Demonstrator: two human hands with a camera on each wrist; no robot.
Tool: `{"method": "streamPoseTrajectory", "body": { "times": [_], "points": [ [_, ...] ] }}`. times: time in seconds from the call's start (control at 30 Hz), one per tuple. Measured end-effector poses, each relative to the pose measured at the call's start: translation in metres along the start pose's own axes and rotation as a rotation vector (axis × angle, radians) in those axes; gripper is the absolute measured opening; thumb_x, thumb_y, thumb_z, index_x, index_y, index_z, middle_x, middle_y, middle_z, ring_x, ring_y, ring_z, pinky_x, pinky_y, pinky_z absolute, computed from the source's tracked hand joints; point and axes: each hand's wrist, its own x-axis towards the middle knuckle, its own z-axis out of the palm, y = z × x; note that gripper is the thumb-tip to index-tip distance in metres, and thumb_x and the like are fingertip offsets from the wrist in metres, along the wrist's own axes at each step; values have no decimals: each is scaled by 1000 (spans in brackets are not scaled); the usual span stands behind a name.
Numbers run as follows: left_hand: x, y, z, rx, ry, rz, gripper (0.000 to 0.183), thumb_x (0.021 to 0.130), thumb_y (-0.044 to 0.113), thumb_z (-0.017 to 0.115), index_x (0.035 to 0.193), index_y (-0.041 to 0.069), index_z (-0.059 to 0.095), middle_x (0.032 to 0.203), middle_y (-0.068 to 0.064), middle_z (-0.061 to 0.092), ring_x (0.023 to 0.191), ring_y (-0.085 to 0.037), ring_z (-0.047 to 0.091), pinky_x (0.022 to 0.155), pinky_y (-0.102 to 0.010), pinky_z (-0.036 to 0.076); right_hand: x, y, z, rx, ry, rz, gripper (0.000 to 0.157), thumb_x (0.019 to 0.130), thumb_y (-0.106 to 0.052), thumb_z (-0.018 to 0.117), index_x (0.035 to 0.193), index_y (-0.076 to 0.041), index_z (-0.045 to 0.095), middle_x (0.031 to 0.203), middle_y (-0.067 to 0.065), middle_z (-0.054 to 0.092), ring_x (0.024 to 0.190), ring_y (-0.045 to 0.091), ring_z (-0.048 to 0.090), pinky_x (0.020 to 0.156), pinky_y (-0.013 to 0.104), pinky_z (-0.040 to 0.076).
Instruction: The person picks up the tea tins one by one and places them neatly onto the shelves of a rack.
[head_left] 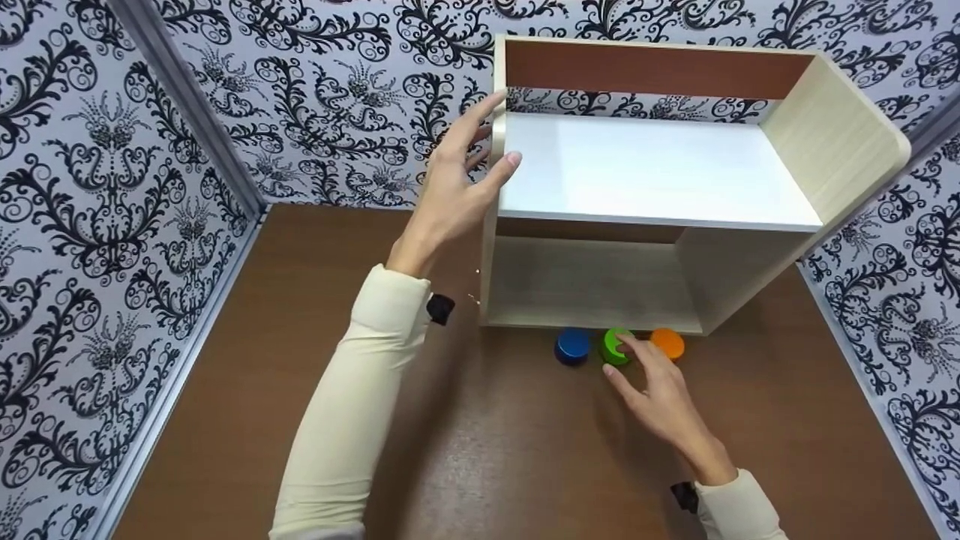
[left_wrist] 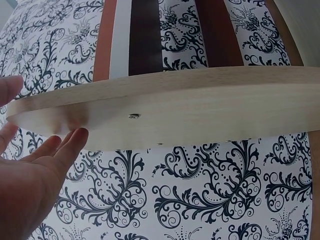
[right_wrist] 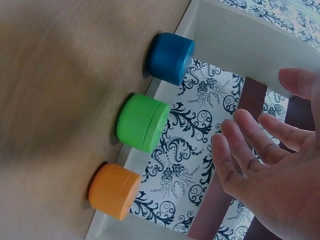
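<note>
A small two-level wooden shelf unit [head_left: 589,281] stands on the brown surface. My left hand [head_left: 459,184] is at the upper part of its left side panel [left_wrist: 200,107], thumb to the front, the other fingers spread along the outer face. In front of the bottom board, a blue lidded jar [right_wrist: 171,58], a green one [right_wrist: 143,122] and an orange one [right_wrist: 114,191] stand in a row. My right hand [head_left: 656,390] hovers over the green and orange jars with fingers loosely extended and nothing in them; the right wrist view shows a gap between fingertips and jars.
A white middle shelf board [head_left: 652,171] divides the unit, and its right side panel [head_left: 832,142] flares toward the right. Patterned wall panels [head_left: 322,112] enclose the brown tabletop [head_left: 480,457] at the back and both sides. Small screws show on the left panel's outer face.
</note>
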Motion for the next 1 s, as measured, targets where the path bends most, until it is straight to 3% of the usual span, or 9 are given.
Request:
{"method": "streamPoseTrajectory", "body": {
  "times": [0.4, 0.57, 0.63, 0.7, 0.77, 0.83, 0.9, 1.0],
  "points": [
    [3, -1, -1, -71, -9, 13, 50, 99, 5, 64, 147, 8, 51, 155, -8, 41, 134, -17, 46, 113, -28, 44, -2, 10, 2, -3, 16, 0, 51, 91, -14, 77, 136, 1, 59, 117, 19, 65, 106, 37, 62, 96, 59, 51],
    [2, -3, -1, -55, -9, 14, 48, 100, 8, 62, 147, 10, 51, 156, -8, 39, 134, -14, 45, 112, -25, 44, -2, 18, -2, 0, 21, 27, 50, 92, -15, 77, 136, 1, 59, 117, 19, 65, 107, 36, 61, 97, 59, 51],
    [2, -4, 0, -43, -7, 13, 48, 100, 9, 62, 147, 12, 51, 156, -8, 39, 134, -13, 45, 112, -24, 43, -2, 23, -4, -7, 40, 30, 49, 91, -14, 77, 135, 1, 60, 116, 19, 65, 105, 34, 61, 94, 51, 53],
    [2, -5, 0, -41, -5, 14, 48, 100, 9, 62, 147, 12, 52, 156, -8, 39, 135, -12, 44, 112, -24, 43, -1, 29, -7, -18, 70, 27, 48, 90, -11, 78, 133, 1, 61, 114, 18, 65, 103, 31, 62, 91, 34, 54],
    [2, -5, 0, -45, -2, 15, 48, 100, 9, 63, 147, 12, 52, 156, -8, 39, 135, -12, 43, 112, -24, 44, 0, 36, -10, -29, 104, 19, 47, 88, -9, 80, 130, 2, 63, 112, 18, 65, 101, 30, 62, 86, 17, 51],
    [1, -5, 0, -49, 0, 14, 48, 100, 9, 63, 147, 13, 52, 156, -8, 39, 136, -12, 43, 111, -23, 44, 1, 43, -13, -47, 134, 20, 48, 86, -9, 82, 129, 1, 63, 111, 18, 63, 100, 30, 60, 80, 9, 45],
    [1, -5, 1, -57, -1, 13, 48, 100, 9, 63, 147, 13, 52, 156, -7, 39, 136, -12, 43, 112, -23, 44, 1, 50, -16, -63, 156, 28, 50, 84, -9, 83, 129, 2, 63, 112, 20, 61, 101, 33, 57, 79, 13, 46],
    [1, -5, 2, -67, -5, 12, 48, 100, 8, 62, 147, 13, 52, 155, -8, 39, 135, -13, 44, 112, -23, 43, 2, 60, -21, -85, 163, 64, 55, 83, -12, 84, 131, 2, 61, 116, 24, 58, 101, 37, 52, 76, 32, 47]
  ]
}}
